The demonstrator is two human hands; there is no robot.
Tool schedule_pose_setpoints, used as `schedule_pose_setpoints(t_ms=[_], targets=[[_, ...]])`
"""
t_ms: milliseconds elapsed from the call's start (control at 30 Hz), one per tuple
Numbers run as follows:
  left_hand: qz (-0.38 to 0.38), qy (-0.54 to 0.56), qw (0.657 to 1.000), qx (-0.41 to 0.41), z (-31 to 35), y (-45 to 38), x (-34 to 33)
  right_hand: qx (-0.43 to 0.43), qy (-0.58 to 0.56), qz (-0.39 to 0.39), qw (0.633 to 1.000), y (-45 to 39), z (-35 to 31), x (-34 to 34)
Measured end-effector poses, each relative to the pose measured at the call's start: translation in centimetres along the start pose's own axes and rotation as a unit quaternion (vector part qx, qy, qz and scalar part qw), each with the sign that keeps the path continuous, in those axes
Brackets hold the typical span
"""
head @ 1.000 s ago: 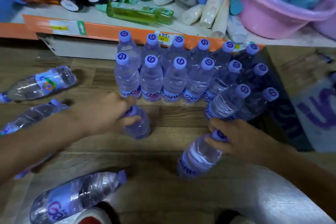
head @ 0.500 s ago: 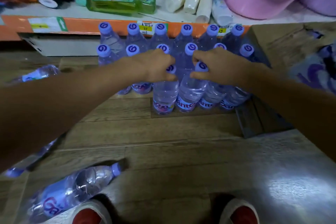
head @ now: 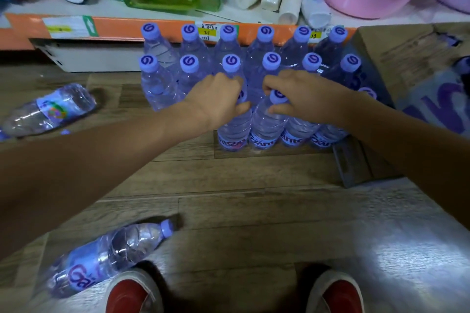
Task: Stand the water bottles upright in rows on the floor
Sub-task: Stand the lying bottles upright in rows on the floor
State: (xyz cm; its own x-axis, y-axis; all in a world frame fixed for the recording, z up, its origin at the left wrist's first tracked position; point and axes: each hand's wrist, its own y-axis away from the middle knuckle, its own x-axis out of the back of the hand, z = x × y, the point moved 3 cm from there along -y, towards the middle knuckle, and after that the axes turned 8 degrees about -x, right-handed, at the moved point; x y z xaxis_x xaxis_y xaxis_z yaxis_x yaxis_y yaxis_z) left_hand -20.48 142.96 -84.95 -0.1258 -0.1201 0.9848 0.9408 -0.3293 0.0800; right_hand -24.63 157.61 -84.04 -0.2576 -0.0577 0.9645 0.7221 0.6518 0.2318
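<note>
While both hands work at the front of the block, each grasps its own clear plastic water bottle with a purple cap by the neck: the left hand (head: pixel 220 99) has its fingers (head: pixel 241 110) curled over the cap of the left front bottle (head: pixel 232 134), and the right hand (head: pixel 302 95) pinches around the cap of the right front bottle (head: pixel 265 127), thumb below, fingers above. Gripping at the top seems meant to steady each bottle upright and press it snug against the neighbours. Both bottles stand on the wooden plank floor (head: pixel 241 185), touching each other and starting a third row; two more labelled bottles stand just right of the right fingers. Directly beyond the fingers sit two full rows of upright bottles (head: pixel 230 63), the far row close under the orange shelf edge (head: pixel 122 28). A brown cardboard box (head: pixel 396 48) closes off the right side, so the row can only grow leftward, where bare floor lies open. Two bottles lie on their sides: one well left of the left fingers (head: pixel 50 109), one near the red shoes (head: pixel 101 259), on the near side. Judged roughly two-thirds done.
</note>
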Motion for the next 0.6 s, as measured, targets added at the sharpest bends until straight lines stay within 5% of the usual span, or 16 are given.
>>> schedule_pose_setpoints(t_ms=[267,433,600], targets=[[-0.028,0.095,0.995,0.012,-0.5,0.6,-0.3,-0.054,0.051,0.003,0.997,0.5,-0.3,-0.4],[-0.084,0.196,0.977,-0.007,-4.5,5.8,-0.4,0.052,0.022,0.235,0.970,2.1,-3.7,2.4],[-0.159,0.148,0.968,0.129,-14.9,14.2,-4.0,0.197,-0.017,0.089,0.976,2.6,-11.6,-1.8]])
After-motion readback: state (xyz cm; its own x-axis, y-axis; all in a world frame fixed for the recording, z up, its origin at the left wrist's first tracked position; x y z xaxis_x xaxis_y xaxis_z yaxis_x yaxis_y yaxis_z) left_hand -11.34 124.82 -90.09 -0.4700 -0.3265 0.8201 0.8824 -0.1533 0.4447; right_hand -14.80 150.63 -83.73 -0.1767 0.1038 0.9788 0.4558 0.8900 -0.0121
